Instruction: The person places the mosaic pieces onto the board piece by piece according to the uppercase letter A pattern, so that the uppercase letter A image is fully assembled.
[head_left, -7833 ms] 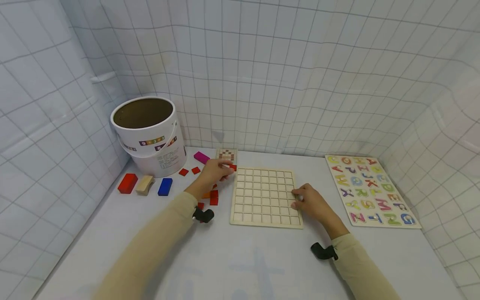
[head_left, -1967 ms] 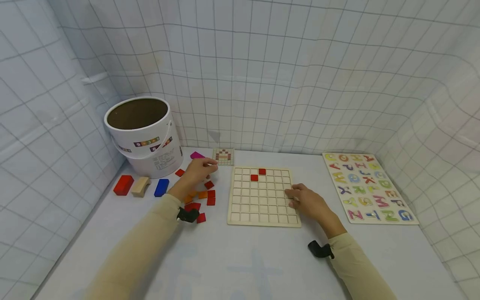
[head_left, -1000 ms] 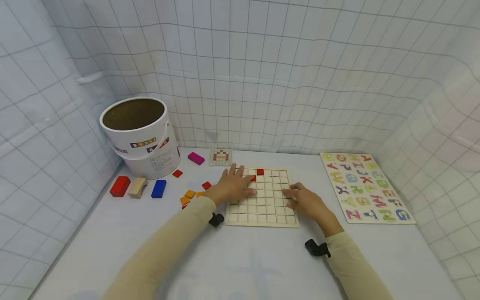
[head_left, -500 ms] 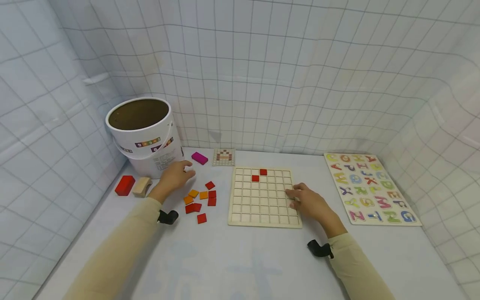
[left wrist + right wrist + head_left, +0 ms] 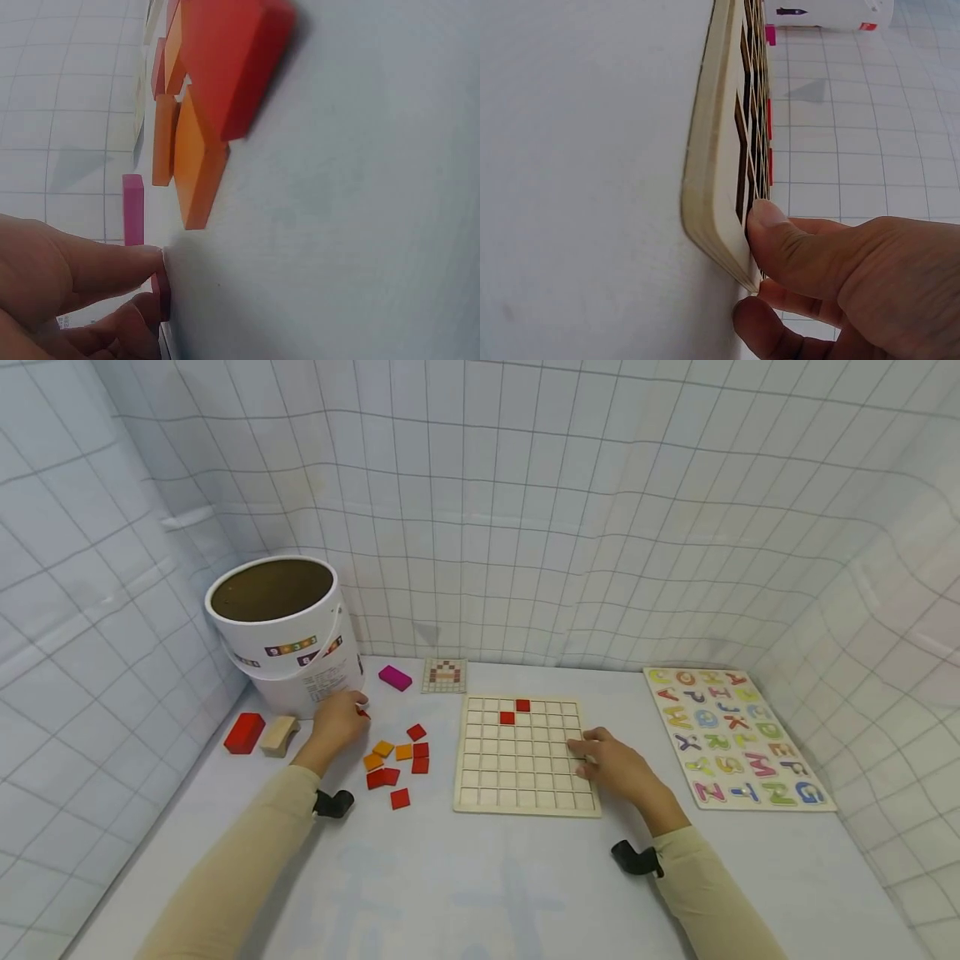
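My left hand [image 5: 337,725] is beside the bucket at the left, its thumb and fingers on a small red square tile [image 5: 162,289] lying at the table surface. The tile is mostly covered by the fingers in the head view. My right hand [image 5: 617,767] holds the right edge of the pale wooden grid board [image 5: 528,777], with the thumb [image 5: 769,214] on its top face and fingers at its side. Two red tiles sit in the board's upper cells, one red tile [image 5: 522,705] in the top row and another red tile [image 5: 507,718] diagonally below left.
Several red and orange tiles [image 5: 404,752] lie left of the board. A pattern card [image 5: 445,676] and a magenta block [image 5: 395,677] are behind. Far left stand a white bucket [image 5: 288,652], a red block [image 5: 244,732] and a wooden arch block [image 5: 280,736]. An alphabet board [image 5: 738,739] lies right.
Two red tiles have come onto the board since the earliest frame. My left hand pressed over the board, then moved left to a lone red tile. The right hand has stayed at the board's edge.
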